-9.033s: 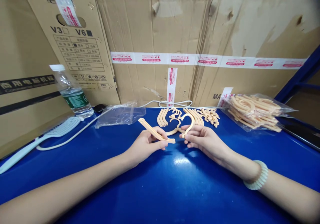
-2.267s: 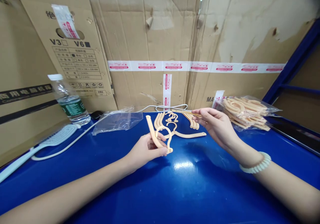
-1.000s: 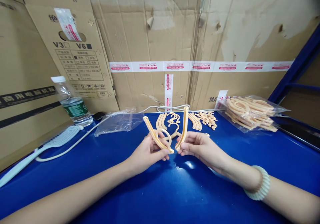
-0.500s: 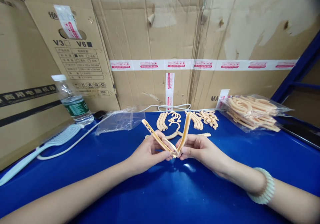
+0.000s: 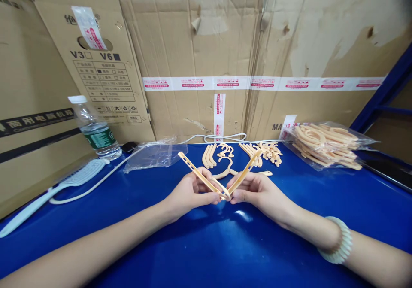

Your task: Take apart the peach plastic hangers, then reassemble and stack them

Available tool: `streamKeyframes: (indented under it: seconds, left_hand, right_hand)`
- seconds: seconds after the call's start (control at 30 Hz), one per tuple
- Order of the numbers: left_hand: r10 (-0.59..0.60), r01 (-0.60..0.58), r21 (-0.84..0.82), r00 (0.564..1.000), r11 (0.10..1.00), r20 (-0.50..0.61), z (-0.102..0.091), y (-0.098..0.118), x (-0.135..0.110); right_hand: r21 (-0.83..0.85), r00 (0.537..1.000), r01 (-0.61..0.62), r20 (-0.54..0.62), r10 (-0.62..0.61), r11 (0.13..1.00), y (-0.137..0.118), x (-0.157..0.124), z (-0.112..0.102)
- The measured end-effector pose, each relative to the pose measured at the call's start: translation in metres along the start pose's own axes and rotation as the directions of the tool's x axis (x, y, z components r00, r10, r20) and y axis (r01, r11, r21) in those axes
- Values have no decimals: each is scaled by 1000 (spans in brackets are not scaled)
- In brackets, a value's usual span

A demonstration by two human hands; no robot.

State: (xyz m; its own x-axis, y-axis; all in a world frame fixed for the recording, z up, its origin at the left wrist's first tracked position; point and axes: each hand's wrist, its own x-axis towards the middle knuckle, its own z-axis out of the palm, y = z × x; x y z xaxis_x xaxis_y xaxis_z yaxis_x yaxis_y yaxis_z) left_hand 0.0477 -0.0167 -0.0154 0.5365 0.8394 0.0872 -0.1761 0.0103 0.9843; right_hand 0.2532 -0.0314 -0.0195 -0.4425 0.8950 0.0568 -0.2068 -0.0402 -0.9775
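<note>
Here, at the centre of the frame, two peach plastic arms are held in a V above the blue counter point(image 5: 206, 245). The left arm point(image 5: 198, 175) is pinched in the left hand point(image 5: 189, 192), its grip closed on the lower end; the right arm point(image 5: 245, 173) is clamped the same way in the right hand point(image 5: 254, 191). The lower ends are brought together between the fingertips, touching, so that the free ends splay up and apart (probably to line up a joint, though the joint itself is hidden by the fingers).

Behind the hands, loose parts point(image 5: 240, 155) are sorted in small groups by shape, within easy reach; the count cannot be told exactly, but at least four groups are seen. One full bag point(image 5: 325, 144) lies at the right, one empty bag point(image 5: 154, 154) left of centre. One bottle point(image 5: 95, 129) and one white brush point(image 5: 61, 183) are kept at the left, and cardboard boxes point(image 5: 206, 43) fill the top.
</note>
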Motion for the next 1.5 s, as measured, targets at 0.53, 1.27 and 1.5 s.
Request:
streamKeyframes:
  seconds: [0.53, 1.27, 1.5]
  left_hand:
    - [-10, 11, -57, 1000, 998, 17, 0, 0, -1]
    - [-30, 28, -46, 999, 999, -27, -1, 0, -1]
    - [-40, 36, -68, 998, 997, -55, -1, -1, -1]
  right_hand:
    - [11, 1000, -13, 19, 13, 1000, 6, 1, -4]
    - [-92, 999, 51, -15, -53, 994, 0, -3, 1]
    - [-89, 999, 43, -15, -45, 995, -1, -3, 2]
